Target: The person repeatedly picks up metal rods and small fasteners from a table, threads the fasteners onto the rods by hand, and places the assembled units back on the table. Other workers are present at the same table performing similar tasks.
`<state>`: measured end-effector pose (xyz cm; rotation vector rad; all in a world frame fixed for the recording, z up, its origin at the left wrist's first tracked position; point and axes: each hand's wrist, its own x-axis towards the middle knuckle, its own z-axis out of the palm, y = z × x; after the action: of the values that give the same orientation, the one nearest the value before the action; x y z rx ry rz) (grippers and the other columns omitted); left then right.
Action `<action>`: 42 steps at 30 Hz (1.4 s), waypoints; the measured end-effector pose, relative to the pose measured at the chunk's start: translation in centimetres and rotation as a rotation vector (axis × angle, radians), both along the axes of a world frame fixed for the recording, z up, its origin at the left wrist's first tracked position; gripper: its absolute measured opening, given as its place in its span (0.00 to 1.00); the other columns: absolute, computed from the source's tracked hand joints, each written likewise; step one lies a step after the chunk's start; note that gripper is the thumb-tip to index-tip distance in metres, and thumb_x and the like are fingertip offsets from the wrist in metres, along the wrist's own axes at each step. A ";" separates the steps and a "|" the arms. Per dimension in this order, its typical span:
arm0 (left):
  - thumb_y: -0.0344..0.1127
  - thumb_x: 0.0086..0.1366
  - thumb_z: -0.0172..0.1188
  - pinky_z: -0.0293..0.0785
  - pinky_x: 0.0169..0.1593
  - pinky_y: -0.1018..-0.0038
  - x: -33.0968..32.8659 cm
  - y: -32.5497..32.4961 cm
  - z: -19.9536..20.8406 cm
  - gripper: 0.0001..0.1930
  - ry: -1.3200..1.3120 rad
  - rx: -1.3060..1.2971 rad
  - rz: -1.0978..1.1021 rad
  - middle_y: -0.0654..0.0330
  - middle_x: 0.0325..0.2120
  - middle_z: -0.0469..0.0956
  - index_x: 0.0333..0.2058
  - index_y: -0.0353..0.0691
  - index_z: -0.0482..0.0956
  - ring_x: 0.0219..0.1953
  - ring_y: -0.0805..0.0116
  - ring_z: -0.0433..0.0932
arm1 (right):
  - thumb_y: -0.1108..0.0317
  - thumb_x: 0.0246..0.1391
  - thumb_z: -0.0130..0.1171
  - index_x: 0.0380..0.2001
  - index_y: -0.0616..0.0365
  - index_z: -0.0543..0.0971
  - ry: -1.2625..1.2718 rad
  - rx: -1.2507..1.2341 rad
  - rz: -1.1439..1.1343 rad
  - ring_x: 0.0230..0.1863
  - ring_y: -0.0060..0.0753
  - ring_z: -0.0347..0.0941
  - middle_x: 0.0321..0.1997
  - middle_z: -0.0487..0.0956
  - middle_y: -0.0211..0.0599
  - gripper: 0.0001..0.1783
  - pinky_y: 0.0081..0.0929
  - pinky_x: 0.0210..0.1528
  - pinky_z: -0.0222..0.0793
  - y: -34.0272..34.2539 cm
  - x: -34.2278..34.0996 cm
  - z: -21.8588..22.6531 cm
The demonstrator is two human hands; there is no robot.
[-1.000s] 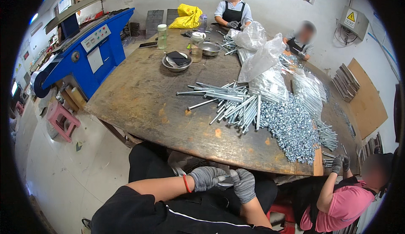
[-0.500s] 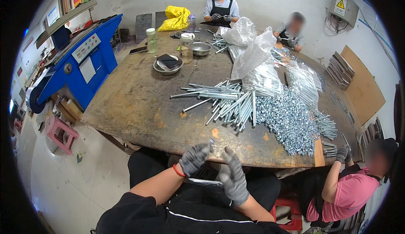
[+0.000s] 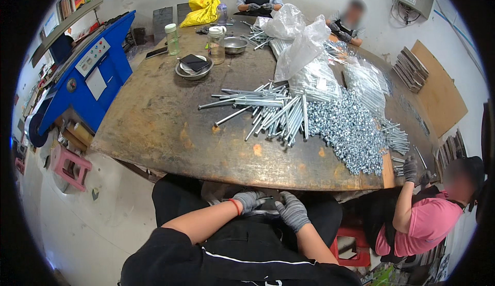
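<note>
Both my hands, in grey knit gloves, are low over my lap, just in front of the table's near edge. My left hand [image 3: 250, 202], with a red band at its wrist, has its fingers curled. A small, thin metallic-looking piece shows at its fingertips, too small to name. To its right, my right hand [image 3: 293, 211] faces it across a short gap, fingers loosely apart and nothing visible in them. Between and below the hands lies something pale, like plastic, mostly hidden. Beyond them on the table are a pile of long silver bolts [image 3: 281, 113] and a heap of small nuts [image 3: 348, 131].
Clear plastic bags [image 3: 312, 54] of bolts stand behind the piles on the wooden table [image 3: 154, 131]. Metal bowls [image 3: 195, 74], bottles [image 3: 216, 48] and a yellow bag [image 3: 200, 10] sit farther left. A pink-shirted co-worker [image 3: 428, 219] sits at right; two others sit across.
Both hands have come down and back from the table edge into my lap and nearer each other. The view has tipped slightly. The co-worker at right has raised one gloved hand.
</note>
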<state>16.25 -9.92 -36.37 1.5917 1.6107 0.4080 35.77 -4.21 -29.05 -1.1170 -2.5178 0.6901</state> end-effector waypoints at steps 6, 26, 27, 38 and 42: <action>0.54 0.59 0.51 0.59 0.59 0.66 1.0 -0.5 2.5 0.33 0.166 -0.343 -0.212 0.47 0.56 0.65 0.59 0.41 0.61 0.58 0.50 0.63 | 0.66 0.52 0.56 0.34 0.64 0.78 0.278 0.067 -0.237 0.34 0.43 0.75 0.32 0.78 0.47 0.11 0.32 0.41 0.70 4.0 3.5 1.2; 0.51 0.58 0.53 0.71 0.48 0.61 -9.7 14.2 12.2 0.22 0.673 0.033 0.478 0.48 0.40 0.77 0.43 0.40 0.74 0.44 0.50 0.76 | 0.54 0.49 0.53 0.44 0.60 0.72 -0.173 0.102 -0.441 0.46 0.49 0.71 0.43 0.74 0.51 0.24 0.42 0.50 0.65 20.0 -4.9 4.7; 0.51 0.58 0.52 0.71 0.48 0.61 -9.9 14.4 12.4 0.22 0.661 -0.016 0.446 0.47 0.40 0.77 0.43 0.39 0.74 0.44 0.50 0.75 | 0.54 0.48 0.53 0.44 0.60 0.72 -0.167 0.110 -0.438 0.46 0.49 0.71 0.43 0.74 0.50 0.24 0.42 0.50 0.64 20.1 -4.8 4.5; 0.48 0.60 0.52 0.69 0.47 0.61 -14.1 6.4 14.6 0.19 0.521 -0.007 0.415 0.46 0.38 0.77 0.41 0.39 0.77 0.43 0.47 0.75 | 0.57 0.49 0.54 0.42 0.54 0.74 -0.118 0.217 -0.379 0.43 0.48 0.72 0.39 0.75 0.45 0.18 0.43 0.46 0.67 20.5 -4.7 2.8; 0.47 0.56 0.58 0.72 0.39 0.64 -14.6 1.8 17.9 0.15 0.450 0.162 0.698 0.50 0.29 0.79 0.31 0.40 0.79 0.32 0.52 0.77 | 0.58 0.50 0.53 0.37 0.55 0.76 -0.155 0.242 -0.369 0.40 0.47 0.73 0.37 0.76 0.45 0.15 0.43 0.44 0.67 20.7 -4.3 2.6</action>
<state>1.66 -8.15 -18.49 1.2414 2.5401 0.5764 31.51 16.53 -26.47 -1.5321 -2.3363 0.2023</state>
